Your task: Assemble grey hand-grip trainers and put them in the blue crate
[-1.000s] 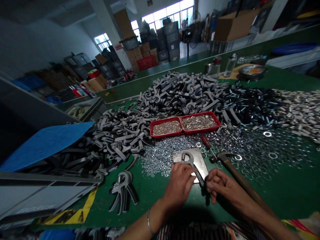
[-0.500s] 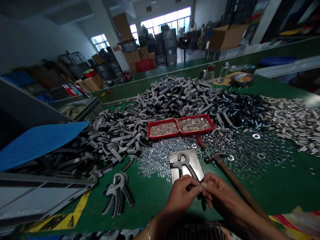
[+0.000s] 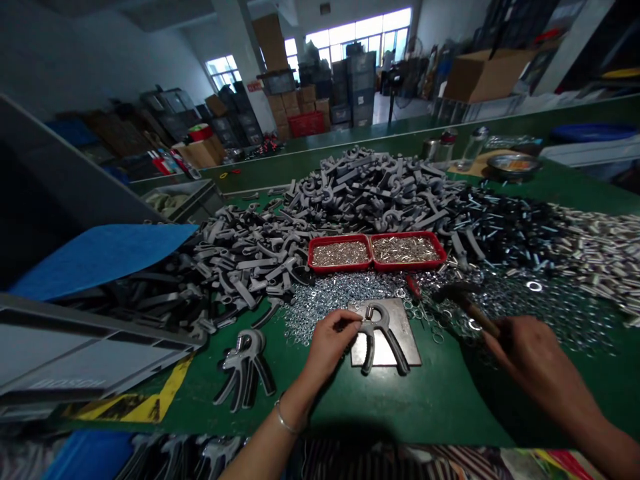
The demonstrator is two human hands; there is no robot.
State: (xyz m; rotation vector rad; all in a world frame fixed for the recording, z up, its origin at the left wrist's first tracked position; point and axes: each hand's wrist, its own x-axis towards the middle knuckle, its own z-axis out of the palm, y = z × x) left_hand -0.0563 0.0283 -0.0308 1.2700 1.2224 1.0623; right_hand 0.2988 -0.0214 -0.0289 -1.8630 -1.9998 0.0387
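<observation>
A grey and black hand grip strengthener (image 3: 384, 331) with a coil spring lies on a flat metal plate (image 3: 409, 333), its handles toward me. My left hand (image 3: 327, 347) is closed, thumb and fingertips pinched on the strengthener's left side near the spring. Any small part between those fingertips is too small to make out. My right hand (image 3: 533, 350) is wrapped around the wooden handle of a hammer (image 3: 479, 315). The hammer's dark head is raised to the right of the plate, apart from the strengthener. More assembled hand grips (image 3: 245, 370) sit together at the left.
Two red trays (image 3: 373, 265) of small metal pins stand behind the plate. Around them spread loose washers (image 3: 325, 300), a heap of grey handles (image 3: 370, 187) and metal cylinders (image 3: 600, 253). A red-handled screwdriver (image 3: 414, 287) lies near the plate. A grey crate (image 3: 100, 363) borders the left.
My hands have separated. The left moved up to the strengthener's joint; the right moved right, picked up the hammer from the table and lifted it. The view has shifted slightly.
</observation>
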